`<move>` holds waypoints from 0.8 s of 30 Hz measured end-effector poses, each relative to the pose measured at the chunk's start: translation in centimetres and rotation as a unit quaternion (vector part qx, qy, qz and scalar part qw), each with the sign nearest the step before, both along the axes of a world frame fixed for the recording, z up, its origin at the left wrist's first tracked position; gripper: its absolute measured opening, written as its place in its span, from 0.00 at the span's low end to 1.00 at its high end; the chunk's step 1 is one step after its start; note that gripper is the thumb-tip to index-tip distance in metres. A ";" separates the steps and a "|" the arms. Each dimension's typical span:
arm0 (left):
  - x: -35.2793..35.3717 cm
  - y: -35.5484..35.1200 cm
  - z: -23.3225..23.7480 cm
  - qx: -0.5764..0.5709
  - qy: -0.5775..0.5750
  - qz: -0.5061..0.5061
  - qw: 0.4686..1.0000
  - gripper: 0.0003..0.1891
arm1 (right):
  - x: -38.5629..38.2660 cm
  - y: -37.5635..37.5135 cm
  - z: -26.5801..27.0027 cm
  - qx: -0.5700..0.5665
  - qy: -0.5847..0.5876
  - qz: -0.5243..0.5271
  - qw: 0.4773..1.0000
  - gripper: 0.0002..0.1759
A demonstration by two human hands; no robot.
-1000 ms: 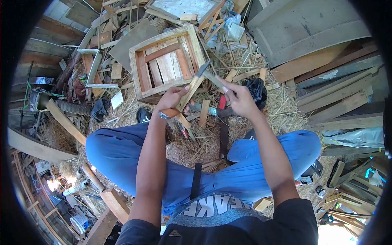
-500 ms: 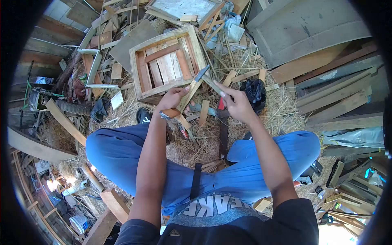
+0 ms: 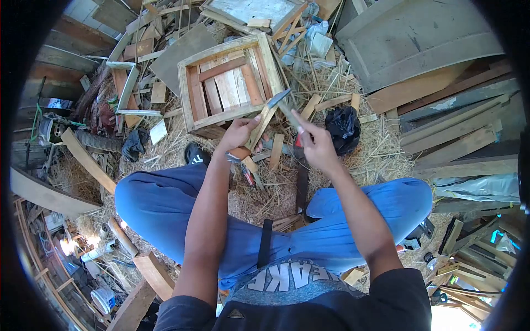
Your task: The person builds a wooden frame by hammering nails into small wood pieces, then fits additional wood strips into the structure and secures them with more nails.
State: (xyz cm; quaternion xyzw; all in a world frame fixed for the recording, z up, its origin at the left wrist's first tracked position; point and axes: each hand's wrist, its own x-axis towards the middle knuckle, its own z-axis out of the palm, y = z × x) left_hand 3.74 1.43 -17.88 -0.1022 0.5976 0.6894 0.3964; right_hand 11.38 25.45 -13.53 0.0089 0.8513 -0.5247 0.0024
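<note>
My left hand (image 3: 237, 134) is closed around the wooden handle of a hammer (image 3: 264, 119), whose metal head points up and to the right near a wooden crate's front corner. My right hand (image 3: 316, 142) pinches a thin stick of wood (image 3: 288, 113) between fingers and thumb, its tip meeting the hammer head. The slatted wooden crate (image 3: 227, 83) lies open side up on straw just beyond both hands. I sit cross-legged in blue trousers (image 3: 160, 201) with my knees spread wide.
Straw and loose wood offcuts (image 3: 276, 151) litter the ground between my knees. A black plastic bag (image 3: 343, 127) lies right of my right hand. Planks (image 3: 458, 138) are stacked at right, a large grey panel (image 3: 419, 38) at the back right, scrap timber at left.
Both hands and the hammer have shifted slightly to the right and up in the view. The hammer head and the stick stay together; the grips are unchanged.
</note>
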 end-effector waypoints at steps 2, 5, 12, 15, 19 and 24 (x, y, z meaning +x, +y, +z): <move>0.1 0.1 0.2 -0.001 -0.001 -0.003 1.000 0.22 | 0.1 -0.5 0.7 -0.063 -0.088 0.003 0.994 0.26; 0.4 0.2 -0.7 0.015 -0.001 0.019 1.000 0.22 | 0.4 -1.0 -1.1 -0.104 -0.031 -0.029 0.994 0.27; 0.6 0.3 -0.7 0.002 -0.003 0.020 1.000 0.22 | 0.4 -1.3 -1.1 -0.148 -0.029 -0.065 0.986 0.29; 0.5 0.5 -0.6 -0.010 0.017 0.019 1.000 0.22 | 0.4 -1.2 -1.8 -0.058 -0.032 -0.034 0.997 0.27; 0.5 0.5 -0.9 0.000 0.002 0.027 1.000 0.21 | -0.2 -0.3 -0.5 -0.139 -0.067 -0.029 0.988 0.25; 0.5 0.6 -1.4 0.022 -0.008 0.044 0.999 0.21 | -1.3 1.5 -2.8 -0.103 -0.084 -0.125 0.983 0.20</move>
